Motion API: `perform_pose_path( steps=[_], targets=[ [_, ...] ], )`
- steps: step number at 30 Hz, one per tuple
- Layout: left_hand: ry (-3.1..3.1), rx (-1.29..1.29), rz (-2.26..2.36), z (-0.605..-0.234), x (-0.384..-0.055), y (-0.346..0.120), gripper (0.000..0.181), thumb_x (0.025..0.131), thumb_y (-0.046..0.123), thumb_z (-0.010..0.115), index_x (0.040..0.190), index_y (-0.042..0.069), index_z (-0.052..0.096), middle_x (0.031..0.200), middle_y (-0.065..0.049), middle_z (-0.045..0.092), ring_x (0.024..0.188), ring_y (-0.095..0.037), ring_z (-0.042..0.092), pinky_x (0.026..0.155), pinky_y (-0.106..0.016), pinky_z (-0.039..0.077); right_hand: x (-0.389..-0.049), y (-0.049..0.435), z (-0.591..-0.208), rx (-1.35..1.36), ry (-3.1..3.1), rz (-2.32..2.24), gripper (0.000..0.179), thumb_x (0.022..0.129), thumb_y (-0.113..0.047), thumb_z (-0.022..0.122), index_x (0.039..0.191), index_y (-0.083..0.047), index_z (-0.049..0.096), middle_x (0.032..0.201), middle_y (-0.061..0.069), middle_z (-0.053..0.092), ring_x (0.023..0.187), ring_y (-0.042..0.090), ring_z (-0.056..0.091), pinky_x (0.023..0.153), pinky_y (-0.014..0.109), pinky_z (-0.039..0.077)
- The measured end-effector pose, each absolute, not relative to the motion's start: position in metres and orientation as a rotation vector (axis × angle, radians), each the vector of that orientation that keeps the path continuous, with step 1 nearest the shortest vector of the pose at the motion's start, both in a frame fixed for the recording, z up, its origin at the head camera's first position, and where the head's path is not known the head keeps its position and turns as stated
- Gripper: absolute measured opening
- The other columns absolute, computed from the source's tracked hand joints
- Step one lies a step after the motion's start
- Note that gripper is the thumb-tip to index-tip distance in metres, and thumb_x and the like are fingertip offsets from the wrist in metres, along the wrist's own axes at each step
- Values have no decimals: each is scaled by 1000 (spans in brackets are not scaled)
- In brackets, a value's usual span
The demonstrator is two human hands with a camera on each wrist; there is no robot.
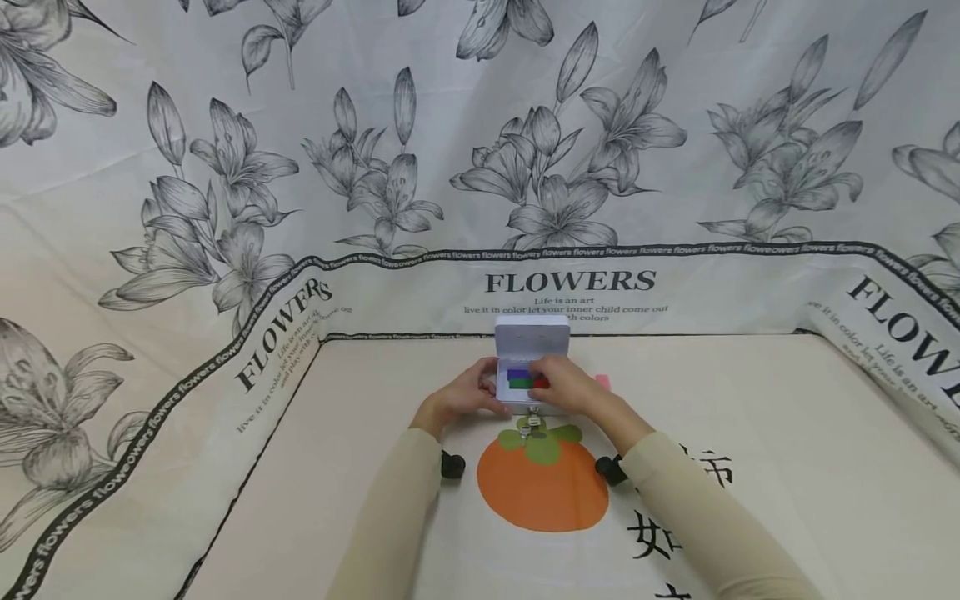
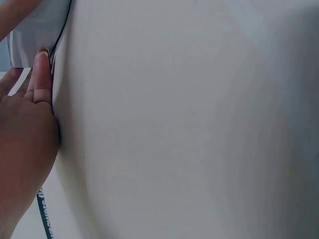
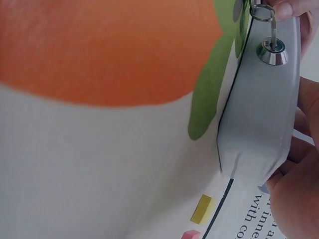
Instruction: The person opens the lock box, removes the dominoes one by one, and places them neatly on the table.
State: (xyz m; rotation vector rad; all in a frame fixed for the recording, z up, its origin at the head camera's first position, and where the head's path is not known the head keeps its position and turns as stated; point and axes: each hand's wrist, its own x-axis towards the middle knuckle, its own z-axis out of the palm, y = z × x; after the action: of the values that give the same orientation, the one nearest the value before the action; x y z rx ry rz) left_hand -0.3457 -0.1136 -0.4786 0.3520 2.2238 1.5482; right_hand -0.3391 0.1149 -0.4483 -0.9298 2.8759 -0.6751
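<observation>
A small white metal box (image 1: 531, 340) stands on the cloth with its hinged lid raised. Inside lie a purple block (image 1: 517, 374), a green block (image 1: 519, 384) and a red block (image 1: 541, 383). My left hand (image 1: 474, 388) grips the box's left side, thumb at the front corner. Reaching into the box from the right, my right hand (image 1: 564, 385) pinches the red block between thumb and fingers. The front wall carries a lock (image 3: 272, 52) with a key and ring hanging from it. In the right wrist view the wall hides my right fingertips.
A pink block (image 1: 603, 382) and a yellow block (image 3: 202, 209) lie to the right of the box. An orange persimmon print (image 1: 543, 483) is on the cloth in front. Behind the box rises a flower-printed curtain (image 1: 405, 292).
</observation>
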Motion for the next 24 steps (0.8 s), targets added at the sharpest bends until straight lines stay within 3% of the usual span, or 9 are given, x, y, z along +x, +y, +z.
perform_pose_path(
  steps=[11, 24],
  targets=[
    [2217, 346, 1546, -473, -346, -112, 100, 74, -1, 88, 156, 13, 34, 101, -6, 54, 92, -17, 49, 86, -32, 41, -343, 114, -447, -915, 2830, -715, 26, 90, -9, 77, 113, 1, 71, 95, 8, 68, 87, 25, 57, 80, 39, 47],
    [2220, 350, 1558, -476, -344, -112, 98, 74, -2, 87, 156, 13, 34, 107, -9, 53, 93, -17, 48, 86, -31, 39, -352, 109, -446, -1039, 2697, -716, 27, 85, 3, 74, 111, 1, 73, 98, 8, 71, 91, 23, 63, 84, 38, 53]
  ],
)
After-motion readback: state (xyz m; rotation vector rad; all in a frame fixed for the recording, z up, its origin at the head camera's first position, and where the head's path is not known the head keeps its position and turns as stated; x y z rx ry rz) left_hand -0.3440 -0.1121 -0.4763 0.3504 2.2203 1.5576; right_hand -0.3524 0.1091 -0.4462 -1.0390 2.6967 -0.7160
